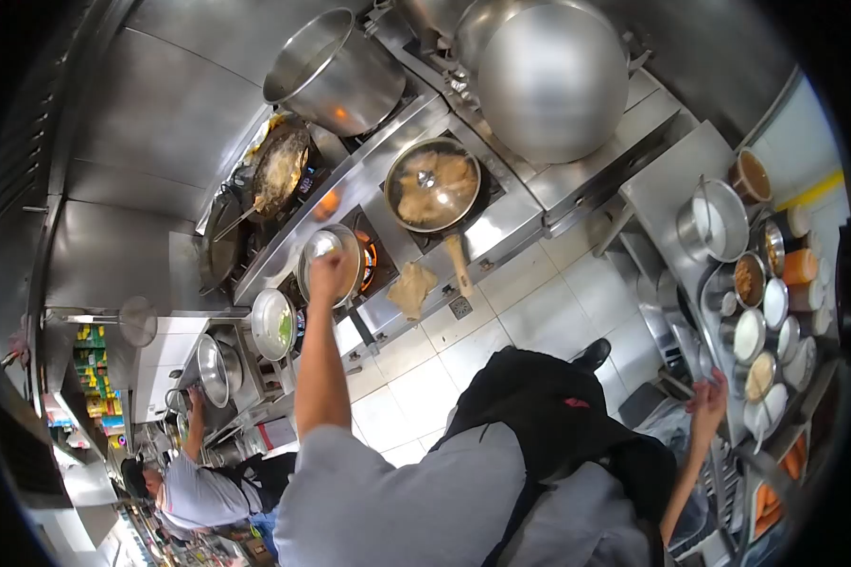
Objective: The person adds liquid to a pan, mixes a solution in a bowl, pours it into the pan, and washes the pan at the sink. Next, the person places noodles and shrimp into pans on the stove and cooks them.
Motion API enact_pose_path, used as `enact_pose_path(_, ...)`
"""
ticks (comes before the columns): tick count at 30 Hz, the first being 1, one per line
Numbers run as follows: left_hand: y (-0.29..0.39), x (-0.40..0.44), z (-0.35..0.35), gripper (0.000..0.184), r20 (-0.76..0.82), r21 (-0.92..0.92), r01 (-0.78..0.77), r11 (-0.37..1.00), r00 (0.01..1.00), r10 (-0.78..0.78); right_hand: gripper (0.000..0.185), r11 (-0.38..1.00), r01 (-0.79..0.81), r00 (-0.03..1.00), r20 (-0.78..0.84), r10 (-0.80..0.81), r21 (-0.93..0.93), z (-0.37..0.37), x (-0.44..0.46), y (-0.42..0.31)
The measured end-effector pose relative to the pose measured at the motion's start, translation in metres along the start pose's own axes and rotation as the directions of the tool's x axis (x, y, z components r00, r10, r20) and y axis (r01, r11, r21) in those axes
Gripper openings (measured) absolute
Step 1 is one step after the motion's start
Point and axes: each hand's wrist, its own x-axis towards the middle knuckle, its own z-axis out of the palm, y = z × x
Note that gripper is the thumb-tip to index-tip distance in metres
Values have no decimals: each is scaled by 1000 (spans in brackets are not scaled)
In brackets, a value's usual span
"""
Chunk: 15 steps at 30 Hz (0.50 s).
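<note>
My left hand (328, 276) is closed above a steel pan (353, 250) on a lit burner. A shiny spot shows just past the fist, and what the fingers hold, if anything, is hidden. To the right, a lidded frying pan (392, 194) with a wooden handle has browned pieces of food under its glass lid. A tan cloth (411, 289) lies on the stove's front edge. Out at the right side, my right hand (707, 402) is open with fingers apart, near the counter with the ingredient containers.
A large stockpot (336, 80) and a big steel vessel (551, 85) stand on the range. A blackened pan (282, 175) sits over a flame at the back. A small pan (272, 324) holds something green. A co-worker (208, 487) stands at the left. Carrots (768, 506) lie lower right.
</note>
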Motion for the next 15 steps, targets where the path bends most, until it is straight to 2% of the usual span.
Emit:
enact_pose_path(1,-81,28,23,27,47,162,50,986,997,-58,43,1000,-18,999,27,18,22,23,-27,7)
enact_pose_path(2,-115,43,31,30,81,322,82,943,990,-113,42,999,-32,998,59,33,-4,50,-54,1)
enact_pose_path(3,-145,63,40,30,95,319,56,946,991,-90,40,996,-65,996,62,68,-60,76,-82,-7)
enact_pose_path(5,-172,68,46,33,82,123,14,992,996,-25,38,999,-21,990,142,27,-38,112,-127,2)
enact_pose_path(6,-199,93,57,31,-41,109,63,992,997,-59,38,998,-23,992,123,29,-50,125,-148,-10)
enact_pose_path(7,-200,93,44,31,-121,63,-33,997,992,40,38,998,-35,988,146,42,-49,141,-173,-25)
enact_pose_path(8,-190,94,24,30,-203,21,-146,989,968,147,38,998,-49,986,156,55,-42,155,-197,-40)
enact_pose_path(9,-190,101,9,30,-223,-102,-277,956,942,249,37,999,-43,988,149,41,6,164,-218,-49)
enact_pose_path(10,-140,67,-34,27,-159,-142,-354,925,930,331,36,998,-15,996,82,20,-65,175,-239,-65)
enact_pose_path(11,-106,45,-53,24,15,-425,-131,895,988,152,36,998,-12,997,81,17,-56,182,-253,-73)
enact_pose_path(12,-70,19,-61,25,72,-649,-114,752,975,210,37,997,-56,996,71,59,-44,190,-267,-74)
enact_pose_path(13,-21,-30,-71,27,141,-846,-38,532,946,291,36,993,110,993,51,-108,-43,201,-276,-59)
enact_pose_path(14,-3,-37,-54,24,151,-880,-67,469,899,411,33,998,-5,989,146,-5,68,207,-289,-76)
enact_pose_path(15,12,-48,-25,22,148,-888,-118,444,841,521,29,961,277,956,105,-275,-3,222,-297,-65)
